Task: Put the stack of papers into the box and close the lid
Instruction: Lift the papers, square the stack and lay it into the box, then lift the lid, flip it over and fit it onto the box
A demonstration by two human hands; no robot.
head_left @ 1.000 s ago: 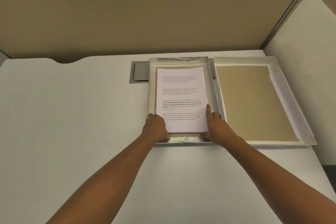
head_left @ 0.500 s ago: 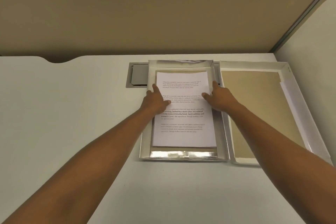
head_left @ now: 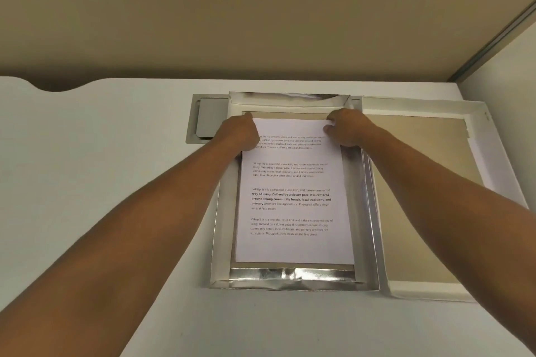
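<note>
A stack of white printed papers lies flat inside a shallow box with silver foil walls at the middle of the desk. My left hand rests on the stack's far left corner. My right hand rests on the far right corner, fingers curled over the paper's edge. Whether either hand grips the sheets or only presses on them is unclear. The box lid, white-rimmed with a brown inside, lies open and face up right beside the box.
The white desk spreads to the left. A grey cable hatch sits in the desk behind the box's far left corner. A tan partition wall runs along the back, with a white side panel at right.
Both hands slid from the stack's near edge up along its sides to the far corners. The camera moved closer and lower over the box.
</note>
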